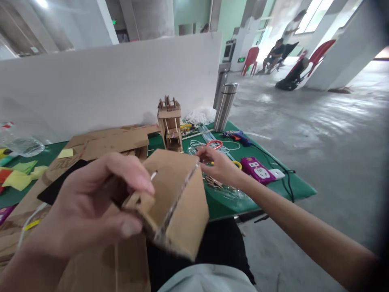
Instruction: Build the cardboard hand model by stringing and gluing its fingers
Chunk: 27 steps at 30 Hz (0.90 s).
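Observation:
My left hand (103,202) grips a small brown cardboard box (173,190) by a tab at its near left corner, thumb below and fingers above. The box is tilted in the air over my lap, with a thin white stick end (154,175) poking from a hole in its top face. My right hand (217,164) is beyond the box's right edge, low over the table. Its fingers are bent together, the tips partly covered by the box, so what they pinch cannot be seen. Red rings (214,143) and wooden clothespins (214,181) lie close to it.
On the green table (231,205) stand a cardboard tower (170,125) and a steel thermos (225,107). A glue gun (238,137) and a purple power strip (258,169) lie to the right. Cardboard sheets (112,140), sticky notes (21,176) and a plastic bottle (21,140) are left.

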{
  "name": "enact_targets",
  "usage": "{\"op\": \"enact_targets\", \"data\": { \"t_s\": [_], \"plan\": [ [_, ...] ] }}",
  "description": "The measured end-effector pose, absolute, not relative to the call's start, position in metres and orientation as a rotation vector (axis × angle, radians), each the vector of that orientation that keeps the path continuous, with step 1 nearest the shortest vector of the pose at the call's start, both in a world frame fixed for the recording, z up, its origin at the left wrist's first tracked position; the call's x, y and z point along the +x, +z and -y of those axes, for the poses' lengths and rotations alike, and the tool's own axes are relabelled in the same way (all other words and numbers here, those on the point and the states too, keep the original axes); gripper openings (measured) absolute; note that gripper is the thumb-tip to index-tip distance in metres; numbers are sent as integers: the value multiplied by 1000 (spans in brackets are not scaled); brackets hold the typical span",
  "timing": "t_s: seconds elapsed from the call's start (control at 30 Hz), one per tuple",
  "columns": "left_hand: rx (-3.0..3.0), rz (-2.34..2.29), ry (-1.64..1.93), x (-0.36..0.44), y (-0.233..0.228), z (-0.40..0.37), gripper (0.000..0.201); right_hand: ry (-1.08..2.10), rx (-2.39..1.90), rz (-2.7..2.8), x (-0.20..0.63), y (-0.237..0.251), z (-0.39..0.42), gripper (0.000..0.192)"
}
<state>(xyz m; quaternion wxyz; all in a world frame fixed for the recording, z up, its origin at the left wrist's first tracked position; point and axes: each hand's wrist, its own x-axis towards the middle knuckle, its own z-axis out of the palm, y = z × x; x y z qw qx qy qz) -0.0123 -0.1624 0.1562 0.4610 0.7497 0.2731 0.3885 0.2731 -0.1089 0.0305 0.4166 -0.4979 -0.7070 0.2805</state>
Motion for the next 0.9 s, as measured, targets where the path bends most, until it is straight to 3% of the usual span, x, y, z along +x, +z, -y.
{"op": "enact_targets", "data": {
  "t_s": [0.2,0.57,0.9],
  "plan": [
    [2131,-818,857,15,145,133,15,713,-1230,1544,294,65,113,33],
    [1888,-778,1164,15,107,125,29,411,-996,1922,237,158,155,22],
    [1556,-620,1288,1,86,125,11,379,-1077,2163,177,160,141,22]
  ]
}}
